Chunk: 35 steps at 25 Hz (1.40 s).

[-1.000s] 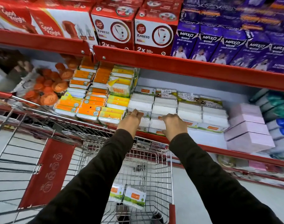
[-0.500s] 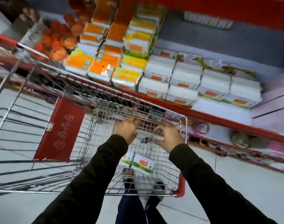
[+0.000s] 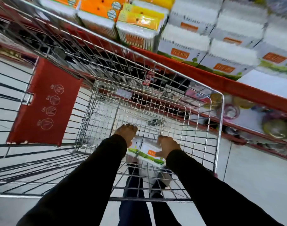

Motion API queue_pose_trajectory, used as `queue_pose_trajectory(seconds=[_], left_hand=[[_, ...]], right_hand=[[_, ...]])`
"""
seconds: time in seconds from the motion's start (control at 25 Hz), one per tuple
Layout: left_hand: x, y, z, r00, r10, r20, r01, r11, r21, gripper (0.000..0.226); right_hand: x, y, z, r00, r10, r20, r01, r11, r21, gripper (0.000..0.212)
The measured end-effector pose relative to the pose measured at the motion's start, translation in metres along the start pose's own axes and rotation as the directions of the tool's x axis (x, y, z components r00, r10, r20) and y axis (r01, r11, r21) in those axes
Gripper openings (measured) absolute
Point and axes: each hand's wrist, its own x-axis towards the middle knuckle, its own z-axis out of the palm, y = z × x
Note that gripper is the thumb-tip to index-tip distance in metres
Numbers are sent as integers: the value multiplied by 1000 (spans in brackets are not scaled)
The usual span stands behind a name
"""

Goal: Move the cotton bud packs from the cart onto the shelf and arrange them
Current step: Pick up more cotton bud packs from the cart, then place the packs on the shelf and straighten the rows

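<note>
Two white cotton bud packs with orange labels and green bands lie side by side on the floor of the wire cart [image 3: 220, 115]. My left hand [image 3: 126, 132] reaches down over the left pack [image 3: 135, 148], its fingers curled past the far edge. My right hand [image 3: 168, 146] clasps the right pack [image 3: 149, 154], fingers spread on top and thumb against the near face. Above the cart, rows of matching packs [image 3: 183, 44] stand stacked on the shelf behind its red front edge [image 3: 208, 77].
Yellow and orange packs [image 3: 137, 22] fill the shelf to the left of the white ones. A red flap [image 3: 44, 103] hangs on the cart's left side. A lower shelf [image 3: 257, 126] on the right holds small blurred goods. My legs and the tiled floor show through the cart bottom.
Both hands left the shelf packs, dropped past the cart rim and now sit on the two packs at the cart bottom. The view tilted down.
</note>
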Motion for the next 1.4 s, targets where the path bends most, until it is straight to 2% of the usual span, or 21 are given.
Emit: queue_pose_trajectory(seconds=[0.08,0.16,0.24,0.32,0.4,0.56,0.68,0.8,0.88,0.96,1.12,1.24,1.4], left_hand=[[-12,-3,-5,999,5,46,-2,997,-72,58],[-27,-3,-13,1000,-14,24,17,995,-102,50],[-50,0,-28,996,-62,-57,55,991,-126,42],[-74,5,-50,980,-115,-165,87,982,-166,47],[-98,9,-75,954,-165,-250,120,975,-187,52],[-160,32,-133,907,-201,-370,167,978,-122,53],[-196,57,-168,870,-158,-467,114,986,-121,56],[-219,99,-202,830,-79,-552,34,995,-90,54],[-225,132,-227,773,-5,-635,-41,997,-57,53],[-222,164,-252,718,63,-694,-107,994,-20,54],[-197,219,-301,658,166,-735,-178,982,62,57],[-169,249,-329,641,186,-744,-172,980,97,51],[-132,267,-349,648,163,-744,-84,986,142,45]], right_hand=[[-8,1,-6,1000,10,-14,-10,999,43,44],[-19,0,-17,998,27,-59,-24,999,47,41],[-37,-1,-32,992,26,-121,-22,999,34,48],[-60,-4,-54,981,13,-195,-18,1000,-21,53],[-86,-8,-78,965,2,-263,-21,997,-69,48],[-161,-5,-132,903,-17,-430,3,999,-33,45],[-218,9,-161,841,-30,-540,13,999,-35,51],[-269,40,-189,754,35,-656,-34,999,14,44],[-295,68,-208,693,91,-716,-86,995,44,44],[-312,100,-227,639,147,-755,-139,987,75,48],[-321,151,-260,558,237,-795,-249,962,112,51],[-309,177,-282,532,255,-807,-293,950,107,49],[-281,196,-297,559,237,-795,-295,952,77,46]])
